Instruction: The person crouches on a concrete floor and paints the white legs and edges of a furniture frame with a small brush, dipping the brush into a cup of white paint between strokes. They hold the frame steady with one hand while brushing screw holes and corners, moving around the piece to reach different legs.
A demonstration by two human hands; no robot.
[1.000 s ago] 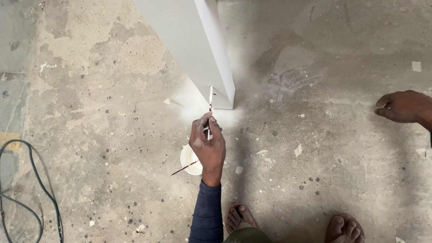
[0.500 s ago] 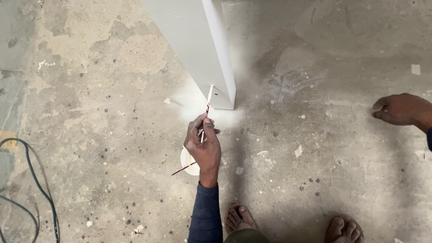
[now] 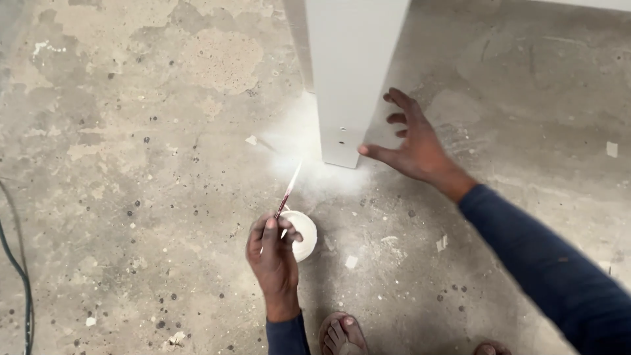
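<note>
My left hand (image 3: 273,253) is closed on a thin brush (image 3: 289,187) with a reddish handle and a white tip that points up toward the panel. Just right of this hand a small white round cup (image 3: 305,240) sits on the concrete floor, partly hidden by my fingers. My right hand (image 3: 414,144) is spread open at the foot of a tall white panel (image 3: 351,72). Its thumb tip is at the panel's lower right corner. It holds nothing. The panel's lower face has two small holes.
White dust lies on the floor (image 3: 131,164) around the panel's foot. My bare feet (image 3: 342,332) are at the bottom edge. A dark cable (image 3: 23,289) runs along the left edge. Small white chips (image 3: 351,261) are scattered on the stained concrete.
My right hand has come in from the far right to the panel's foot. My left hand with the brush sits lower, next to the cup. The view has moved closer.
</note>
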